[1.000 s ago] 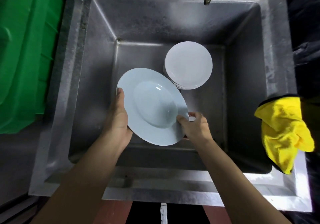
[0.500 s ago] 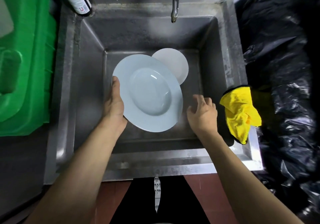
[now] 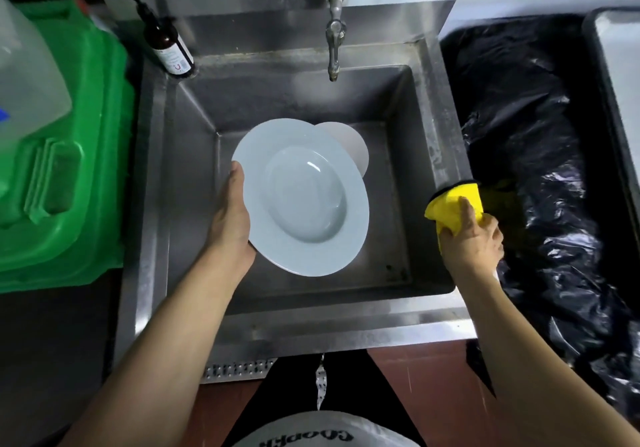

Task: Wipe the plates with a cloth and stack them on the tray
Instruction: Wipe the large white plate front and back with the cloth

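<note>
One view only, from a camera worn on the person's head. It looks forward and steeply down into a steel sink [image 3: 446, 155], which fills the middle of the frame. The tap [image 3: 334, 48] stands at the top centre and the sink's front rim lies below the middle. The wide lens bends straight edges near the borders. Both forearms enter from the bottom corners, close to the lens. The left hand [image 3: 230, 219] and right hand [image 3: 472, 240] sit at mid-frame. A green crate [image 3: 76, 183] closes the left edge, black plastic sheet [image 3: 540, 155] the right. No second view exists, so no overlap applies.
</note>
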`<state>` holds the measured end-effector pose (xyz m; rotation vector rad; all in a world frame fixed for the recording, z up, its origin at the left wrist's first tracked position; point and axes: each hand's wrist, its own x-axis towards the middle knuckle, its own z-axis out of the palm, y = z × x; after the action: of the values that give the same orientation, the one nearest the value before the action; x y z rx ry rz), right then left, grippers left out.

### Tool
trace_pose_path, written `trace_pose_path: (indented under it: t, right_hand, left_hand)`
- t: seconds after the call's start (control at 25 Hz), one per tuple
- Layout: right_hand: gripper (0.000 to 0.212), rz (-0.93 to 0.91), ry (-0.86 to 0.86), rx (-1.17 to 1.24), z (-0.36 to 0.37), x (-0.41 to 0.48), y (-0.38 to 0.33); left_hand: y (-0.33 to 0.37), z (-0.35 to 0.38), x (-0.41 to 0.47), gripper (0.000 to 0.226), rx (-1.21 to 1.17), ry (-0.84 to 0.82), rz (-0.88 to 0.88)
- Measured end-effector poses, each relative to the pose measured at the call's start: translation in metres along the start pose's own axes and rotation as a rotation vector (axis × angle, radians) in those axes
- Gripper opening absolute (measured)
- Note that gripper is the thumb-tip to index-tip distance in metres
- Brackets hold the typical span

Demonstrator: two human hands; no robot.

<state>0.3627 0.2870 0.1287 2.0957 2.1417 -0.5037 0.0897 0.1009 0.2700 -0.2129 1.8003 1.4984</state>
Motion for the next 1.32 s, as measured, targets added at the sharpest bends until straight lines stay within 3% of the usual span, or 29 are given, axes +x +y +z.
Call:
trace_pose_path:
  t: [0.2,0.32,0.44,0.6,0.72,0.84,1.04,1.2,1.32]
  right_hand:
    - [0.056,-0.031,0.053,0.007,-0.010,-0.006,0.000]
    - [0.053,-0.032,0.123,0.147,-0.025,-0.011,-0.013]
    - [0.056,-0.156,0.201,0.374,-0.040,-0.019,-0.042]
    - [0.053,-0.332,0.148,0.635,-0.067,-0.035,-0.088]
    - [0.052,-0.374,0.140,0.718,-0.083,-0.048,-0.113]
    - [0.049,-0.409,0.122,0.803,-0.091,-0.053,-0.127]
    - [0.046,-0.411,0.110,0.976,-0.112,-0.063,-0.146]
    - [0.048,-0.539,0.123,1.120,-0.130,-0.078,-0.161]
    - [0.048,-0.703,0.076,1.012,-0.124,-0.086,-0.177]
  left_hand:
    - [0.010,-0.002,-0.009,0.053,0.055,0.019,0.075]
    - [0.019,-0.006,-0.012,0.053,0.109,0.020,0.134]
    - [0.029,-0.006,-0.015,0.046,0.163,-0.010,0.215]
    - [0.041,-0.001,-0.025,0.011,0.256,-0.010,0.343]
    - [0.052,0.002,-0.037,0.027,0.271,0.015,0.399]
    - [0.061,0.002,-0.045,0.022,0.258,0.026,0.419]
    - [0.065,-0.004,-0.044,0.012,0.106,0.052,0.341]
    - [0.064,-0.009,-0.049,0.038,0.005,0.028,0.222]
    - [0.064,-0.009,-0.052,0.042,-0.084,0.004,0.166]
